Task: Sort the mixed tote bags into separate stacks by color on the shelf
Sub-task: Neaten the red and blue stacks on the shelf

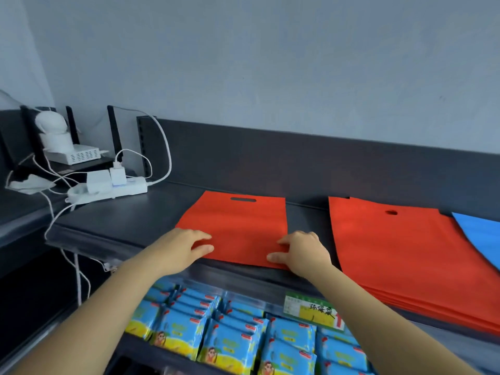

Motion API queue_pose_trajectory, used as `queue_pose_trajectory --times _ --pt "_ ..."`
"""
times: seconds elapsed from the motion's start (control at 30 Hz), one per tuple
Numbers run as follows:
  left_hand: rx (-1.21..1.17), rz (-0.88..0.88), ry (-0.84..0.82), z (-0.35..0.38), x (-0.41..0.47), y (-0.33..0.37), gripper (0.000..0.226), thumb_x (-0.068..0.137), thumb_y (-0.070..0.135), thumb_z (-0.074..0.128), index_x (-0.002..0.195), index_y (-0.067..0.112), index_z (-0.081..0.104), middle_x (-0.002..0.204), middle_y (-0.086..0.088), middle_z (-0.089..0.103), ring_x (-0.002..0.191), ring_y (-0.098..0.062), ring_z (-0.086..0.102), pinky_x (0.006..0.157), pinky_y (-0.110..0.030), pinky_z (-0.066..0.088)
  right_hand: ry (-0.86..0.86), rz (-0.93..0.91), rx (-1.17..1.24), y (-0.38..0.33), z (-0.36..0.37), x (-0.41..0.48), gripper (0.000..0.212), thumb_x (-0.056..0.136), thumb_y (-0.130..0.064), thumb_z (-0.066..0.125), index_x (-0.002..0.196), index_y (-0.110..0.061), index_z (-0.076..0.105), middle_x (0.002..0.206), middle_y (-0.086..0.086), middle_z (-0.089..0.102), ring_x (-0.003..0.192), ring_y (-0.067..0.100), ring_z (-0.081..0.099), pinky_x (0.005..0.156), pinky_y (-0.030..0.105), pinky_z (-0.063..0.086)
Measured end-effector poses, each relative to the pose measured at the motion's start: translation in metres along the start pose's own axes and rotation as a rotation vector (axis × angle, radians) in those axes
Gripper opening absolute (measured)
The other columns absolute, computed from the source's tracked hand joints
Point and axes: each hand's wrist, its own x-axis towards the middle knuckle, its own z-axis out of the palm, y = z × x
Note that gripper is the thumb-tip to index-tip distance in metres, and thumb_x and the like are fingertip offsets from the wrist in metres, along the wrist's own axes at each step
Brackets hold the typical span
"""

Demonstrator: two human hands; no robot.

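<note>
1. Red fabric: one single red bag (238, 226) lies flat on the dark shelf (121, 220), to the right of one white power strip (108, 189).
2. Left hand (184, 247): arm extended, palm down, fingers relaxed. It rests on the bag's near left corner and grips nothing.
3. Right hand (303, 253): palm down, fingers loosely bent. It presses the bag's near right corner and grips nothing.
4. One red stack (405, 253) lies just right of the single bag, not touching it.
5. One blue bag (481, 234), partly in view, lies against the stack's right edge.
</note>
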Motion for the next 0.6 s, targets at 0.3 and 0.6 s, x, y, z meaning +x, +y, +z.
queue_pose_trajectory --times 0.3,0.6 --pt "-0.116 -0.052 -0.076 -0.004 0.014 -0.004 0.072 0.064 0.069 0.064 0.122 0.028 0.060 0.126 0.009 0.060 0.116 -0.003 0.054 0.100 -0.021 0.039 0.042 0.147 0.110 -0.006 -0.009 0.013 0.022 0.086 -0.046 0.061 0.095 -0.028 0.071 0.099 0.004 0.065 0.096 0.027 0.060 0.073 0.028 0.043" --pt "-0.077 -0.132 0.000 0.007 0.015 0.013 0.098 0.058 0.079 0.062 0.141 0.031 0.039 0.136 0.003 0.053 0.124 -0.015 0.050 0.101 -0.036 0.042 0.325 -0.104 0.601 -0.037 -0.065 0.013 0.007 0.077 -0.007 0.072 0.080 -0.013 0.075 0.080 -0.005 0.067 0.075 0.006 0.062 0.061 0.008 0.044"
